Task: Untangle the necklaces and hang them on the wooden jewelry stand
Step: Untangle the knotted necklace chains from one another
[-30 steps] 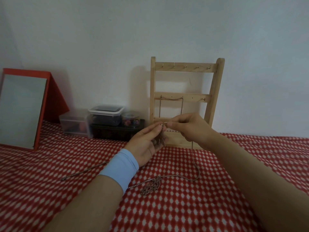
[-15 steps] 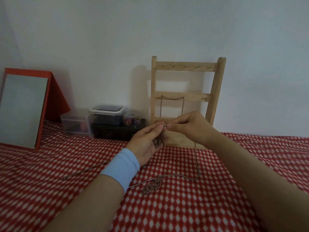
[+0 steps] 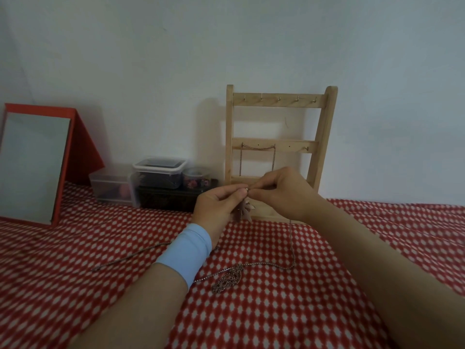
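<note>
While both hands meet in front of the stand, I begin with the red checked cloth (image 3: 302, 311), which carries everything. On it the wooden jewelry stand (image 3: 324, 137) is upright against the wall, at 12 o'clock from my fingers and just behind them. One hung necklace (image 3: 258, 148) is on the left hooks of its middle bar. A free hook (image 3: 305, 148) shows on the right of that bar.

My left hand (image 3: 215, 206) and my right hand (image 3: 284, 191) touch at the fingertips. Each holds the chain (image 3: 292, 248) in a narrow pinch of thumb and forefinger at its clasp (image 3: 247, 190). I cannot tell if the clasp is open; it is too small.

From the right hand the chain falls straight toward 6 o'clock. Then it bends on the cloth toward 9 o'clock and ends in a tangled clump (image 3: 229, 278) just beside my left forearm. A small pendant (image 3: 245, 210) hangs under the left fingers.

I judge that the free hook lies at about 1 o'clock from the pinch, so the right hand is nearer to it. The long axis of the chain is vertical, and I think the clump must be loosened before lifting.
</note>
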A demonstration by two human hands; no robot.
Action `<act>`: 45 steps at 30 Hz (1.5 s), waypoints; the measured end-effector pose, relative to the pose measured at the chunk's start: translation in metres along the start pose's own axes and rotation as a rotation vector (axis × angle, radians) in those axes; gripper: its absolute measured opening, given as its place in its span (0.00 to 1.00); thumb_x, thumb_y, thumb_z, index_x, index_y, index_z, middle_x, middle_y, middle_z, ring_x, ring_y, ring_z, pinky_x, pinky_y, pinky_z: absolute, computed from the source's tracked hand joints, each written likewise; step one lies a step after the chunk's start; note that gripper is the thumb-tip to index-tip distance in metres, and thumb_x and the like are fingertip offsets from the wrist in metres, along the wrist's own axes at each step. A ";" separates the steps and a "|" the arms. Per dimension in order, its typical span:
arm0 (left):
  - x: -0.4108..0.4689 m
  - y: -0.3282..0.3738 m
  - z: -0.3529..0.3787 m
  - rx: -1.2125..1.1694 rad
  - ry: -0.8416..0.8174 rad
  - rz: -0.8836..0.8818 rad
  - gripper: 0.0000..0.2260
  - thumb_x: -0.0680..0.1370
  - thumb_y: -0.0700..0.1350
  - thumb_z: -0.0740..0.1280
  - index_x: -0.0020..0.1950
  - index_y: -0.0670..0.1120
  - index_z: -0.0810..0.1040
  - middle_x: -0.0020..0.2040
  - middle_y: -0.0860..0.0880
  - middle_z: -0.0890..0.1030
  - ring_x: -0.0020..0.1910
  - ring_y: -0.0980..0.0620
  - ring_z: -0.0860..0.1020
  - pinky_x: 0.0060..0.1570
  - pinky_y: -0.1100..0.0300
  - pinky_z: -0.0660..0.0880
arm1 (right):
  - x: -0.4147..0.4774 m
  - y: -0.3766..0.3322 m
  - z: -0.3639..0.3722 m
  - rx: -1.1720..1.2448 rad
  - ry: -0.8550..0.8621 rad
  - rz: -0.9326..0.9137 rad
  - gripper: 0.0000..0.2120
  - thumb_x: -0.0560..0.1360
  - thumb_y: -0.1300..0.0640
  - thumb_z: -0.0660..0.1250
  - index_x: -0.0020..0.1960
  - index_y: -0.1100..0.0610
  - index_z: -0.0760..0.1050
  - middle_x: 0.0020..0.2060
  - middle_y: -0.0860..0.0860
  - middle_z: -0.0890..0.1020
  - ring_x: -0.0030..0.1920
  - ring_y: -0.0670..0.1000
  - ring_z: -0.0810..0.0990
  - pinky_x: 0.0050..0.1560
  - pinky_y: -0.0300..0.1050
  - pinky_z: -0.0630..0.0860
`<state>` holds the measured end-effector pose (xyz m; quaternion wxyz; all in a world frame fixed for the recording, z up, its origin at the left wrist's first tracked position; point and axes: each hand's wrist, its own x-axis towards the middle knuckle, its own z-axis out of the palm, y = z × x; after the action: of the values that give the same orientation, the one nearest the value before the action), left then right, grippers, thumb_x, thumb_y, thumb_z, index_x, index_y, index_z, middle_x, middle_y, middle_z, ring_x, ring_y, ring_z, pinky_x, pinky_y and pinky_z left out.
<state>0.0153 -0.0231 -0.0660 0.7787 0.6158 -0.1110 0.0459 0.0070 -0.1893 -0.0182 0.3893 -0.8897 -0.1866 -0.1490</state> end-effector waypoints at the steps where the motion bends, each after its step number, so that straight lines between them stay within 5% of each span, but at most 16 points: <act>1: 0.000 0.000 -0.001 0.083 0.011 0.046 0.05 0.75 0.41 0.72 0.48 0.47 0.86 0.44 0.41 0.85 0.44 0.42 0.83 0.51 0.43 0.80 | 0.000 0.000 0.000 -0.018 0.000 -0.007 0.04 0.77 0.54 0.73 0.48 0.50 0.87 0.42 0.42 0.86 0.45 0.41 0.84 0.52 0.40 0.81; 5: -0.001 0.004 -0.004 0.208 0.055 0.153 0.06 0.76 0.39 0.71 0.42 0.49 0.85 0.37 0.49 0.85 0.35 0.54 0.82 0.36 0.61 0.81 | 0.002 0.001 0.001 -0.056 0.001 -0.014 0.04 0.78 0.52 0.72 0.49 0.49 0.87 0.41 0.40 0.84 0.44 0.39 0.82 0.49 0.38 0.79; 8: -0.001 0.006 -0.005 0.286 0.039 0.207 0.06 0.75 0.40 0.72 0.43 0.51 0.85 0.40 0.55 0.85 0.41 0.62 0.83 0.40 0.69 0.78 | 0.003 0.002 0.004 -0.077 0.001 -0.014 0.04 0.77 0.51 0.72 0.48 0.47 0.86 0.38 0.38 0.82 0.41 0.39 0.80 0.46 0.35 0.76; 12: 0.002 0.004 -0.007 0.283 0.027 0.171 0.05 0.75 0.43 0.72 0.43 0.52 0.86 0.44 0.52 0.86 0.48 0.52 0.84 0.52 0.55 0.80 | 0.003 0.007 0.007 0.035 0.011 -0.002 0.06 0.77 0.53 0.73 0.43 0.43 0.85 0.34 0.36 0.84 0.39 0.35 0.81 0.44 0.32 0.76; 16: 0.004 0.013 -0.014 0.501 -0.043 0.258 0.06 0.77 0.41 0.70 0.43 0.51 0.83 0.39 0.55 0.84 0.40 0.62 0.82 0.44 0.66 0.78 | 0.000 0.008 0.008 0.058 -0.058 0.053 0.04 0.77 0.50 0.72 0.46 0.46 0.86 0.40 0.42 0.87 0.43 0.41 0.84 0.49 0.40 0.80; 22: 0.006 0.035 -0.017 0.790 -0.084 0.331 0.04 0.80 0.44 0.64 0.48 0.51 0.78 0.44 0.55 0.80 0.45 0.56 0.78 0.50 0.60 0.75 | -0.002 0.003 0.007 -0.072 -0.262 0.100 0.07 0.79 0.51 0.69 0.53 0.48 0.85 0.46 0.41 0.85 0.49 0.40 0.82 0.55 0.40 0.77; 26: 0.000 0.059 -0.016 0.790 -0.211 0.273 0.07 0.81 0.45 0.64 0.45 0.55 0.77 0.44 0.54 0.80 0.44 0.54 0.78 0.51 0.56 0.77 | -0.003 -0.005 0.004 0.259 -0.194 0.118 0.10 0.80 0.49 0.68 0.58 0.48 0.84 0.51 0.45 0.87 0.56 0.45 0.83 0.63 0.45 0.75; 28: -0.004 0.068 -0.019 0.815 -0.237 0.265 0.07 0.81 0.44 0.64 0.45 0.54 0.78 0.43 0.54 0.81 0.41 0.56 0.77 0.49 0.58 0.77 | -0.003 -0.011 0.004 0.488 -0.231 0.120 0.11 0.82 0.53 0.66 0.57 0.57 0.83 0.44 0.51 0.87 0.48 0.50 0.86 0.60 0.48 0.80; 31: -0.013 0.080 -0.026 0.874 -0.279 0.196 0.05 0.80 0.44 0.65 0.47 0.50 0.79 0.42 0.50 0.83 0.36 0.56 0.77 0.44 0.59 0.77 | -0.007 -0.020 0.007 0.497 -0.292 0.125 0.12 0.83 0.54 0.64 0.49 0.60 0.82 0.30 0.49 0.76 0.31 0.49 0.74 0.39 0.44 0.81; 34: -0.023 0.090 -0.041 1.034 -0.361 0.060 0.05 0.80 0.46 0.65 0.48 0.49 0.80 0.39 0.54 0.82 0.35 0.58 0.78 0.41 0.66 0.76 | -0.013 -0.030 0.012 0.301 -0.386 0.107 0.16 0.84 0.50 0.62 0.48 0.61 0.79 0.27 0.47 0.72 0.27 0.46 0.68 0.29 0.39 0.70; 38: -0.037 0.095 -0.086 1.415 -0.357 -0.226 0.05 0.78 0.49 0.68 0.50 0.51 0.83 0.48 0.54 0.83 0.47 0.55 0.80 0.55 0.59 0.75 | -0.019 -0.036 0.021 0.198 -0.452 0.099 0.19 0.84 0.46 0.60 0.37 0.50 0.77 0.29 0.49 0.73 0.28 0.47 0.70 0.33 0.41 0.71; 42: -0.059 0.098 -0.110 1.903 -0.379 -0.648 0.22 0.77 0.56 0.67 0.70 0.49 0.74 0.70 0.50 0.72 0.67 0.50 0.72 0.66 0.60 0.67 | -0.022 -0.038 0.024 0.127 -0.419 0.129 0.20 0.83 0.44 0.60 0.40 0.53 0.79 0.26 0.46 0.76 0.27 0.44 0.73 0.35 0.39 0.71; 45: -0.062 0.089 -0.118 1.901 -0.296 -0.600 0.19 0.79 0.50 0.66 0.68 0.45 0.75 0.68 0.47 0.75 0.65 0.49 0.74 0.62 0.61 0.69 | -0.024 -0.040 0.025 0.118 -0.417 0.127 0.17 0.83 0.45 0.62 0.40 0.49 0.82 0.31 0.41 0.83 0.32 0.37 0.81 0.44 0.37 0.72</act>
<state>-0.0499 0.1161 -0.0211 -0.0777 0.9835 0.0358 -0.1595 -0.0294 -0.1504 -0.0187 0.4022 -0.8869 -0.2149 0.0739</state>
